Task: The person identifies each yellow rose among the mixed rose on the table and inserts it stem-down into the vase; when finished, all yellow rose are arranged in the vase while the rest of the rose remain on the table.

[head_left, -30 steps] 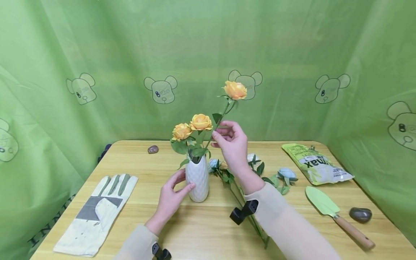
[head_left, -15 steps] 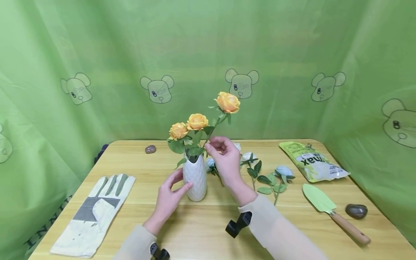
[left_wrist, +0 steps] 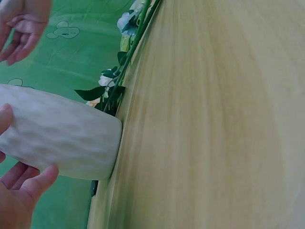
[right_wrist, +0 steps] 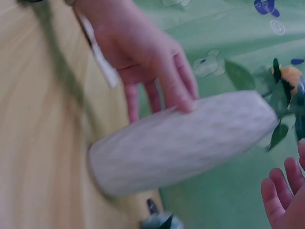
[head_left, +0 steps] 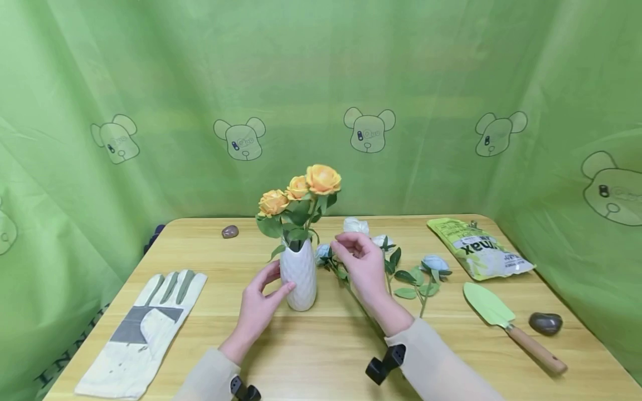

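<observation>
White vase (head_left: pixel 298 275) of orange roses (head_left: pixel 301 189) stands at frame centre on the wooden table (head_left: pixel 321 356), green bear-print curtain (head_left: pixel 150 83) behind. Left hand (head_left: pixel 261 303) cups its side; right hand (head_left: pixel 363 264), loosely spread and holding nothing, hovers just right.

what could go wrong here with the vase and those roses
1. The white vase is narrow and carries three tall orange roses, so it looks top-heavy; only the left hand steadies it, with a light grip, and letting go carelessly might tip it.
2. The right hand hovers empty close beside the vase, over the loose flower stems lying on the table; a sideways sweep could knock the vase or drag those stems.
</observation>
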Motion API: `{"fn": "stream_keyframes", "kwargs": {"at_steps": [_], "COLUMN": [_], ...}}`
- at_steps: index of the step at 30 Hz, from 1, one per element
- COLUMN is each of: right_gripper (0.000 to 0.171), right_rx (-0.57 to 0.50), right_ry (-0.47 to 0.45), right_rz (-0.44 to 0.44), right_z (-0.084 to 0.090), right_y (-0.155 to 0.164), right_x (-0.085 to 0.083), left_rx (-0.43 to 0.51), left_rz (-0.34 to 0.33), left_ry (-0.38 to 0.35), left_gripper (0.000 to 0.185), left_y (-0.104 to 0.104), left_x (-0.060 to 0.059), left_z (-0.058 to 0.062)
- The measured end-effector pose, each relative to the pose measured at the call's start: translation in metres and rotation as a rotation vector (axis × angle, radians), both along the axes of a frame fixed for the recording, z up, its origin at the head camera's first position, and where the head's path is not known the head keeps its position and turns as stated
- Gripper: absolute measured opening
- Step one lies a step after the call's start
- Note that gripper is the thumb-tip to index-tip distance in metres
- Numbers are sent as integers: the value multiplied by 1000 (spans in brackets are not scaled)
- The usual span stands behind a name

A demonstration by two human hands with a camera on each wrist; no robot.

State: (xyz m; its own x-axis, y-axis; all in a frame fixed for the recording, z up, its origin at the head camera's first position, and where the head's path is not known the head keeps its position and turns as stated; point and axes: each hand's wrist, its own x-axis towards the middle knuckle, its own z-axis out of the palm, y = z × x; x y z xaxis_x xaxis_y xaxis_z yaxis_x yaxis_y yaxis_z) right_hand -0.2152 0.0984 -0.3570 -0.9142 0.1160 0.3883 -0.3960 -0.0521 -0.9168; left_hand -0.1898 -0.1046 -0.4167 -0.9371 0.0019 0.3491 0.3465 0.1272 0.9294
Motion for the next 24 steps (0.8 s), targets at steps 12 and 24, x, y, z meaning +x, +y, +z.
{"fn": "stream_keyframes", "kwargs": {"at_steps": [12, 24], "right_gripper": [22, 29], "right_rx": [138, 324], "right_ry": [-196, -420], "right_rz": [-33, 38], "right_z": [-49, -74], "right_y": [53, 77], "right_x": [-2, -19], "left_rx": [5, 12], "left_rz": [3, -1], "left_ry": [-15, -23], "left_gripper": [50, 50], "left_y": [1, 1], "left_x": [0, 0], "left_z": [1, 1]}}
